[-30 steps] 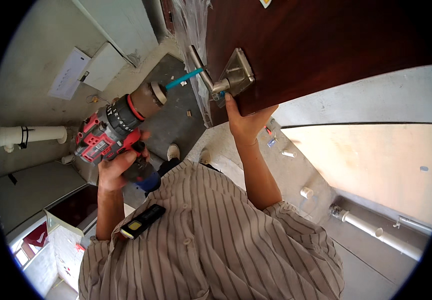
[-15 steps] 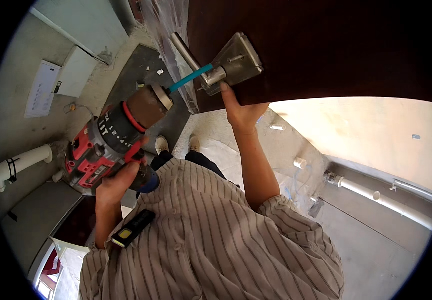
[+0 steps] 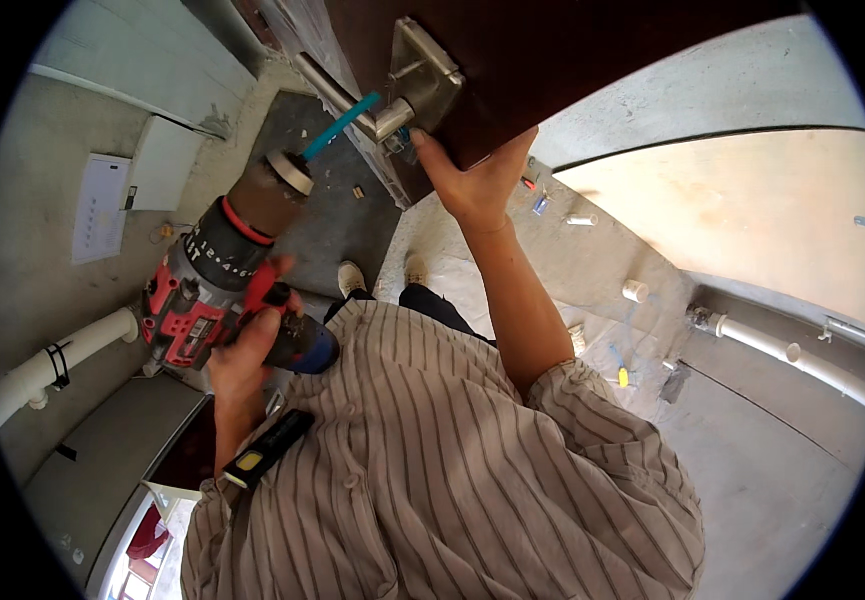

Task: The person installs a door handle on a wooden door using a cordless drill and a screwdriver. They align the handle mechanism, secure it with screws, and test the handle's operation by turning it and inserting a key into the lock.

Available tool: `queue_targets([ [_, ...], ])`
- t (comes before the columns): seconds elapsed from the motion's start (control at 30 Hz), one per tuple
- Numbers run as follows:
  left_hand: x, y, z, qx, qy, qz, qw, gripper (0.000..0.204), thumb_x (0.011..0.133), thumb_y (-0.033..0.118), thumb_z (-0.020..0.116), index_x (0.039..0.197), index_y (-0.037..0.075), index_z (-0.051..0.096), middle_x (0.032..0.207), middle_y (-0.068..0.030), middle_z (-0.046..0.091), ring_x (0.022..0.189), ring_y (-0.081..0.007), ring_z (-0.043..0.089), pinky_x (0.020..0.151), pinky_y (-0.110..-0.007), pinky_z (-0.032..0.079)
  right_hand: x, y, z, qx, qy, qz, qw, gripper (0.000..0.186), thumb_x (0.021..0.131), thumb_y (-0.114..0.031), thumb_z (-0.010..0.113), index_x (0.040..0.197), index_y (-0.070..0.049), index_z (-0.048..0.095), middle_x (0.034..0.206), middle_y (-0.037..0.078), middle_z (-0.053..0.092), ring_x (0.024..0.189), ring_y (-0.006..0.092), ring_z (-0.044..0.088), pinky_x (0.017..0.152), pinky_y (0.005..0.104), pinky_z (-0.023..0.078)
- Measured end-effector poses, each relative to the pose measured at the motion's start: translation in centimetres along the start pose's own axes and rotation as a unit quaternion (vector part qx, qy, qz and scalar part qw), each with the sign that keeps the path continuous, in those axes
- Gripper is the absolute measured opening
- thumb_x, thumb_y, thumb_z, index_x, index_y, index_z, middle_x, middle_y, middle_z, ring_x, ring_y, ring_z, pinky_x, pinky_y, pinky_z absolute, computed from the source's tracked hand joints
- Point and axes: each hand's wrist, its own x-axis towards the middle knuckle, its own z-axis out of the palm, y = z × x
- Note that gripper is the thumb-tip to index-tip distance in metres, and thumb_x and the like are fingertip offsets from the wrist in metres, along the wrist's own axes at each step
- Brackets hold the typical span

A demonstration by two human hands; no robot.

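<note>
A left hand (image 3: 242, 355) clamps the grip of a red-and-black power drill (image 3: 227, 262) between 9 and 10 o'clock, its teal bit (image 3: 330, 135) slanting toward 2, near a metal lever handle (image 3: 392, 118) at 12. The right hand (image 3: 472, 185) sets its thumb beside the handle, other fingers hidden behind a dark brown door (image 3: 552, 65); whether it clamps cannot be told.
</note>
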Motion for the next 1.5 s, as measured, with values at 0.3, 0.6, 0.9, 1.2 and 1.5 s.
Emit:
queue_targets([
  [0.3, -0.2, -0.3, 1.5, -0.065, 0.020, 0.019, 0.998, 0.053, 0.082, 0.003, 0.066, 0.132, -0.004, 0.050, 0.127, -0.0244, 0.060, 0.086, -0.0235, 0.066, 0.073, -0.038, 0.055, 0.2, -0.5, -0.4, 0.006, -0.013, 0.043, 0.999, 0.101, 0.062, -0.033, 0.090, 0.134, 0.009, 0.034, 0.116, 0.023, 0.056, 0.104, 0.0344, 0.059, 0.089, 0.0415, 0.048],
  [0.6, 0.0, -0.4, 1.5, -0.032, 0.011, 0.013, 0.999, 0.061, 0.082, 0.012, 0.075, 0.134, 0.000, 0.046, 0.127, -0.0191, 0.060, 0.090, -0.0226, 0.063, 0.074, -0.044, 0.052, 0.3, -0.1, -0.2, 0.010, -0.006, 0.032, 0.999, 0.100, 0.063, -0.033, 0.090, 0.134, 0.009, 0.034, 0.113, 0.023, 0.057, 0.101, 0.0347, 0.060, 0.087, 0.0418, 0.049],
  [0.9, -0.5, -0.6, 1.5, -0.084, 0.012, 0.014, 0.996, 0.054, 0.083, 0.002, 0.068, 0.133, -0.004, 0.049, 0.128, -0.0244, 0.059, 0.088, -0.0240, 0.065, 0.074, -0.041, 0.055, -0.1, -0.5, -0.6, 0.007, -0.011, 0.039, 0.999, 0.101, 0.062, -0.033, 0.090, 0.134, 0.009, 0.034, 0.112, 0.024, 0.057, 0.102, 0.0353, 0.060, 0.089, 0.0419, 0.048],
  [1.2, 0.0, -0.8, 1.5, -0.113, 0.001, 0.006, 0.994, 0.053, 0.084, 0.004, 0.069, 0.133, -0.003, 0.050, 0.128, -0.0250, 0.059, 0.084, -0.0253, 0.067, 0.071, -0.039, 0.055, -0.1, -0.6, -0.6, 0.035, -0.012, 0.044, 0.998, 0.100, 0.063, -0.032, 0.090, 0.134, 0.009, 0.033, 0.115, 0.025, 0.058, 0.104, 0.0363, 0.061, 0.090, 0.0422, 0.048],
  [1.5, 0.1, -0.4, 1.7, -0.042, 0.008, 0.006, 0.999, 0.057, 0.084, 0.018, 0.071, 0.133, 0.002, 0.048, 0.124, -0.0165, 0.063, 0.087, -0.0201, 0.062, 0.070, -0.041, 0.051, 0.0, -1.0, -1.0, 0.001, -0.016, 0.050, 0.999, 0.100, 0.063, -0.034, 0.090, 0.134, 0.010, 0.033, 0.115, 0.026, 0.057, 0.103, 0.0352, 0.061, 0.089, 0.0426, 0.049],
])
